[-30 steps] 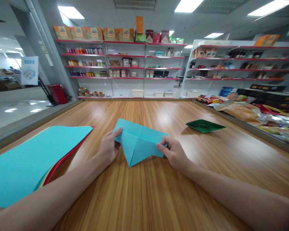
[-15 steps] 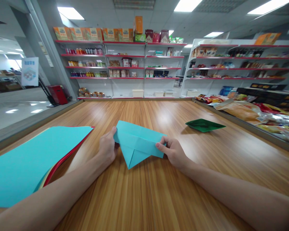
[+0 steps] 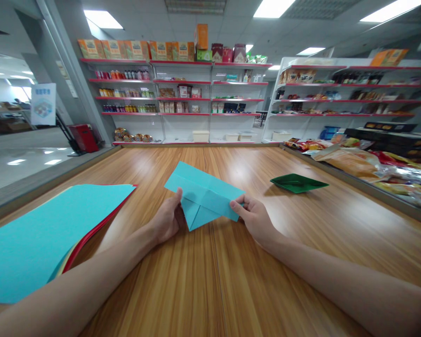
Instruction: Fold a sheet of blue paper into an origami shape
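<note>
Folded blue paper (image 3: pixel 208 193) pinched at both sides, upper-left corner loose.
Over there, the left hand (image 3: pixel 168 219) clamps it thumb-on-top and the right hand (image 3: pixel 257 217) nips the other end, about midway between the counter's (image 3: pixel 210 290) left and right edges, well short of the far edge. Uneven pulling could tear it or skew its creases; a slack left thumb might let the pointed flap spring open. Toward the left edge, a sweeping forearm could drag the paper stack (image 3: pixel 56 224).
</note>
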Available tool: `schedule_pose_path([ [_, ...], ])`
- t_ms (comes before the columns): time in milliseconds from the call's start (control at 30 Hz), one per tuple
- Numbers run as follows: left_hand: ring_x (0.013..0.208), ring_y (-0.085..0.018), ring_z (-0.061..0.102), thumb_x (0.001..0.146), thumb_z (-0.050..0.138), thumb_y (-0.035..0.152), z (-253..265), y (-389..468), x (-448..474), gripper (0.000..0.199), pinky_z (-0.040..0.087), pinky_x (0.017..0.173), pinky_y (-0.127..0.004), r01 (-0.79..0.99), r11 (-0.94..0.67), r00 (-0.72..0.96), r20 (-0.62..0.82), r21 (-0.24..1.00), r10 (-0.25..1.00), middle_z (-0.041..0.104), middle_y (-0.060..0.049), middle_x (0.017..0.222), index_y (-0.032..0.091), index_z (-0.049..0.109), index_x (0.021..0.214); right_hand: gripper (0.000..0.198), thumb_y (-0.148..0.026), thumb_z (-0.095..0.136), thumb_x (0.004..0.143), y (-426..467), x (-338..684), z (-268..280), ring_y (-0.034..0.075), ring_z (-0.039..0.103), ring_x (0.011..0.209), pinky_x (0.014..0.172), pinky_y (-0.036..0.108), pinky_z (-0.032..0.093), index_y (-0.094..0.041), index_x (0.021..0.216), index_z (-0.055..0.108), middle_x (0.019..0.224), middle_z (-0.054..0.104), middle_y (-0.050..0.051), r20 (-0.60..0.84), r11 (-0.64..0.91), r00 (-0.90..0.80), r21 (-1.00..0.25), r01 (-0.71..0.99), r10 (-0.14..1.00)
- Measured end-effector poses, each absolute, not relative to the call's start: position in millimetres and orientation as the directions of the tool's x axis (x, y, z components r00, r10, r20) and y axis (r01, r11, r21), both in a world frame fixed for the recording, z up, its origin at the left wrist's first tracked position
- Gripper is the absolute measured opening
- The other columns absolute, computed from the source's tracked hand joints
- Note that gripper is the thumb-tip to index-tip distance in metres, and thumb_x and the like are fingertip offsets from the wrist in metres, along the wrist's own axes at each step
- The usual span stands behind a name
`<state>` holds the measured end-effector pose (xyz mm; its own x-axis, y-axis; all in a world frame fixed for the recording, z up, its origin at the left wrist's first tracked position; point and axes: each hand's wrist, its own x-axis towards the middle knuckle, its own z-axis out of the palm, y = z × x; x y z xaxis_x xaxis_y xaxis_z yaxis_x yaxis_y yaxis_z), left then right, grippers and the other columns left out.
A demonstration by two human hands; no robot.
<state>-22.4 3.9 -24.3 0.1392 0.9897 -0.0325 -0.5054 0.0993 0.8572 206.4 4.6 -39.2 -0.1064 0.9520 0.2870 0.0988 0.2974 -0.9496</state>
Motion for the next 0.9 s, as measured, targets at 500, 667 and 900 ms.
schedule_pose_path([
  [500,0.113,-0.028,0.058,0.072,0.076,0.029,-35,-3,-18,0.043,0.045,0.099,-0.042,-0.389,0.013,0.132,0.042,0.921,0.99,0.067,-0.014,0.112,0.014,0.062,0.11,0.043,-0.044,0.069,0.074,1,201,-34,0.022,0.066,0.082,0.076,0.039,0.054,-0.014,0.103,0.06,0.091,0.069,0.009,0.202,0.169,-0.258,-0.975,-0.144,0.945],
  [667,0.109,-0.03,0.06,0.066,0.08,0.026,-35,-5,-19,0.056,0.047,0.095,-0.046,-0.344,-0.044,0.124,0.092,0.938,0.988,0.066,-0.014,0.114,0.017,0.059,0.117,0.041,-0.043,0.071,0.072,1,201,-34,0.024,0.066,0.087,0.081,0.042,0.054,-0.016,0.102,0.063,0.096,0.07,0.009,0.209,0.165,-0.254,-0.969,-0.181,0.944],
  [900,0.109,-0.031,0.06,0.069,0.077,0.031,-35,-1,-17,0.054,0.046,0.094,-0.045,-0.342,0.011,0.157,0.046,0.94,0.987,0.063,-0.016,0.117,0.014,0.058,0.117,0.044,-0.041,0.07,0.073,2,202,-34,0.021,0.067,0.081,0.073,0.037,0.054,-0.017,0.107,0.057,0.095,0.069,0.009,0.22,0.188,-0.232,-0.97,-0.151,0.948],
])
